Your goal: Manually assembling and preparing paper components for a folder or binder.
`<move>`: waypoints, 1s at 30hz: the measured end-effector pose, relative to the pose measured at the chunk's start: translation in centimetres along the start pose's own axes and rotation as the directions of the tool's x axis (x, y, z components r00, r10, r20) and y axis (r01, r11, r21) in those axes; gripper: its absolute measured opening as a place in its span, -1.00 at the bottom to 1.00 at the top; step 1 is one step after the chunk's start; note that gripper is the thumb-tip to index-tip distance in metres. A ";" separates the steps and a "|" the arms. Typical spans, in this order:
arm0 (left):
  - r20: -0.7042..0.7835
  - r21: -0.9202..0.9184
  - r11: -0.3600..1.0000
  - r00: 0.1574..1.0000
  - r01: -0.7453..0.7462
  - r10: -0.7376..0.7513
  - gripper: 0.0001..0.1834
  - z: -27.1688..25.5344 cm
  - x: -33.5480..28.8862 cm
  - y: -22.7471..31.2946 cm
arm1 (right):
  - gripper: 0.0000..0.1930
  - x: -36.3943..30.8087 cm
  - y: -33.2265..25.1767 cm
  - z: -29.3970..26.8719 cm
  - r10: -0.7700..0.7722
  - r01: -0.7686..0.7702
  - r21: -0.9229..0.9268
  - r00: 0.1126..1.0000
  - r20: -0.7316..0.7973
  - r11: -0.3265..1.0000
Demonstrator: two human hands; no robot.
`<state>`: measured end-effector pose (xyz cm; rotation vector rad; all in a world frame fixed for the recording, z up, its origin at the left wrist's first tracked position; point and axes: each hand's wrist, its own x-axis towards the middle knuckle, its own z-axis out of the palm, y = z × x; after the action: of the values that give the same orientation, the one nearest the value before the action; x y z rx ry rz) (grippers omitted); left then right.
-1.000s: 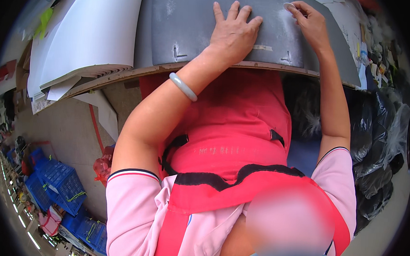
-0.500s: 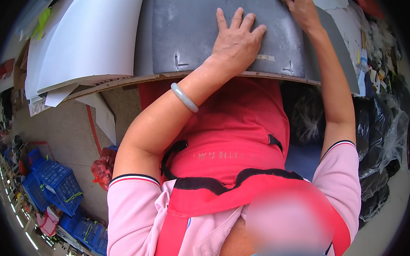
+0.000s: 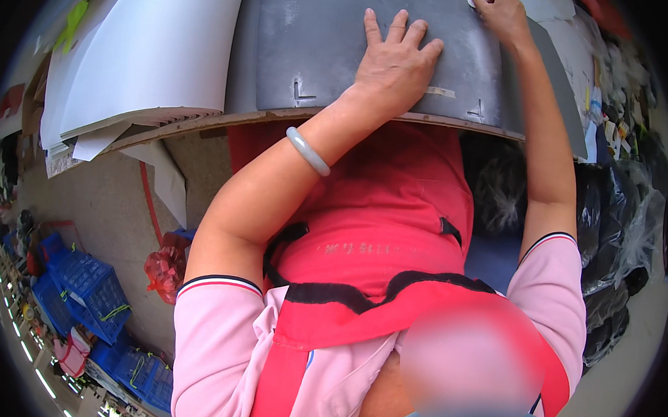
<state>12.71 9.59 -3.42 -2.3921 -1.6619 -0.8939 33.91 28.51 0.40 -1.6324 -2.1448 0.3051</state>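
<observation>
My left hand (image 3: 398, 62) lies flat, fingers spread, on a dark grey board (image 3: 319, 44). White smudges and small L-shaped corner slots (image 3: 302, 91) show on that board. Near its far right corner, my right hand (image 3: 502, 20) is closed in a pinch. Between the fingertips shows a small white rounded piece (image 3: 472, 0), beside a short slot or mark in the board; its exact kind is unclear. A strip of pale tape (image 3: 440, 92) sticks to the board to the right of my left wrist.
To the left lies a thick stack of large white sheets (image 3: 155, 44), curving over the table edge (image 3: 181, 127). Blue plastic crates (image 3: 92, 287) and a red plastic bag (image 3: 166, 268) stand on the floor at left. Black and clear plastic bags (image 3: 609, 213) crowd the right side.
The view has shifted slightly. My right hand has turned a little at the board's far right corner, and the white piece in its fingers now shows. My left hand stays flat on the board.
</observation>
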 end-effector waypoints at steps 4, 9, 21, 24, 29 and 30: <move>0.020 0.036 0.999 1.000 0.021 -0.022 -0.69 0.0 -0.5 -0.3 | -0.90 0.7 -3.0 -1.4 0.050 -0.104 0.138 0.935 0.351 0.985; 0.031 0.050 0.999 0.999 0.015 -0.016 -0.67 -0.1 -0.3 -0.1 | -0.88 -0.8 -9.6 0.1 -0.035 -0.035 0.470 0.990 0.139 0.882; -0.020 -0.007 1.000 1.000 -0.012 0.012 -0.60 -0.1 -0.2 0.1 | -0.78 1.2 -21.9 8.2 -0.552 0.531 0.187 0.829 0.087 0.826; 0.005 -0.034 0.999 1.000 -0.019 0.019 -0.59 0.0 -0.3 -0.1 | -0.78 1.7 -22.7 9.2 -0.591 0.579 0.130 0.802 0.088 0.805; -0.045 -0.062 0.998 0.999 -0.022 0.019 -0.60 0.2 -0.5 -0.4 | -0.77 2.9 -23.8 9.5 -0.570 0.601 -0.058 0.781 0.255 0.797; -0.059 -0.077 0.997 0.998 -0.022 0.017 -0.61 0.2 -0.7 -0.6 | -0.75 2.9 -23.6 9.3 -0.529 0.568 -0.092 0.805 0.270 0.818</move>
<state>12.16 9.35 -4.09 -2.4020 -1.6092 -1.0332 8.65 25.35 2.69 -1.0020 -2.7758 0.1362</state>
